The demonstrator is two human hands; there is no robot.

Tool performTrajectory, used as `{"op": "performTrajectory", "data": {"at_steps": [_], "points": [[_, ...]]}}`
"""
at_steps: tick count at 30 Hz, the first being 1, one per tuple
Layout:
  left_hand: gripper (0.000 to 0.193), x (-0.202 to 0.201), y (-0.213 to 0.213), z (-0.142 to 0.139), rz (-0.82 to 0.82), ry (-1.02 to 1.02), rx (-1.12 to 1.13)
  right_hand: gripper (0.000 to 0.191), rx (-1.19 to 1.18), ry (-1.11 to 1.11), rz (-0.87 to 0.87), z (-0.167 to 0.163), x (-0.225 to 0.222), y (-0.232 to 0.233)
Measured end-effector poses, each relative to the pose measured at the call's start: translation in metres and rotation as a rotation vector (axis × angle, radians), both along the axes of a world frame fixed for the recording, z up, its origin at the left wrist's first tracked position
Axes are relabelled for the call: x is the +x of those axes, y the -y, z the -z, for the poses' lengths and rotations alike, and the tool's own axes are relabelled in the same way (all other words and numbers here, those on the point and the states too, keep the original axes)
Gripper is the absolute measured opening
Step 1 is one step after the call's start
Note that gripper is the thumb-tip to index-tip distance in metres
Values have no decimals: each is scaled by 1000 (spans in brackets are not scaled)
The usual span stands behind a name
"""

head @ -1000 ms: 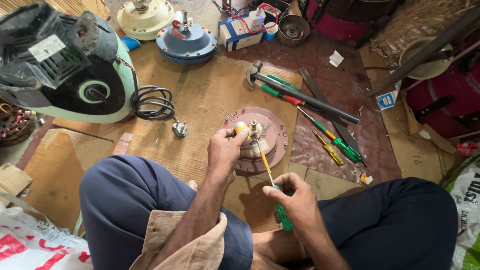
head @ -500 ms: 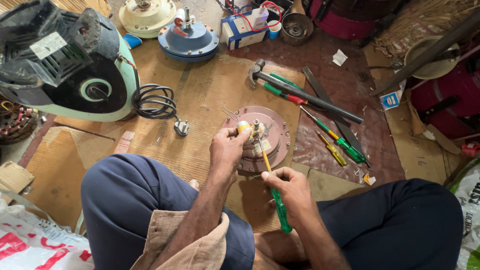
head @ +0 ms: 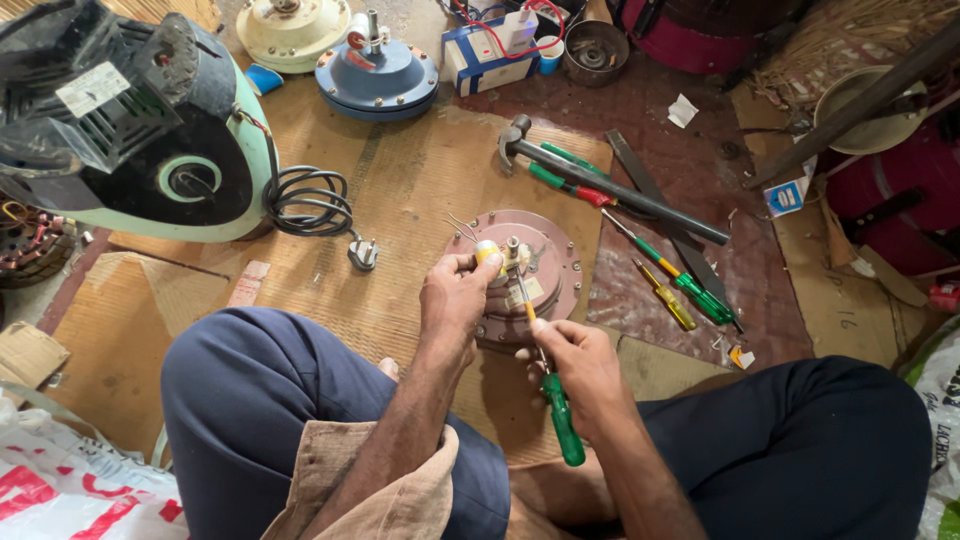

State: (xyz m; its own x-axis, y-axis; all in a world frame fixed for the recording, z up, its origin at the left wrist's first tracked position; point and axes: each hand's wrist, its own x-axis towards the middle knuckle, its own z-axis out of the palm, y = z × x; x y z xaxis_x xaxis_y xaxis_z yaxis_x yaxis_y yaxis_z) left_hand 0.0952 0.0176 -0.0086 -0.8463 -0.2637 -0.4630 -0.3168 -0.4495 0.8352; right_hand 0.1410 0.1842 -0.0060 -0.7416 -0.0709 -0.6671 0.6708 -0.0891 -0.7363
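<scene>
While my left hand (head: 455,295) pinches a little yellow part (head: 487,250) on the pink motor (head: 555,262) between my knees, my right hand (head: 578,360) grips the green screwdriver (head: 562,425), tip at the hub.

Floor repair workshop, fan motors (head: 377,72), hammer (head: 610,185), screwdrivers (head: 680,280), cardboard mat (head: 400,190)

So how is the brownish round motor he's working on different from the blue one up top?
The brown motor housing lies close in front of the person, with the left hand on it and the right hand working a green-handled screwdriver at its centre; the blue motor housing sits untouched farther away. The brown one looks dull and dusty, the blue one brighter. Both are round, with a shaft sticking up from the middle.
</scene>
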Motion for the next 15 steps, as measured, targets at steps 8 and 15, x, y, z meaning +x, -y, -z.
{"op": "performTrajectory", "data": {"at_steps": [8, 15], "points": [[30, -1, -1, 5, 20, 41, -61, 23, 165, -136, 25, -10, -5, 9], [33, -3, -1, 14, 26, 21, -82, 22, 55, -108, 2, -24, 1, 3]]}}
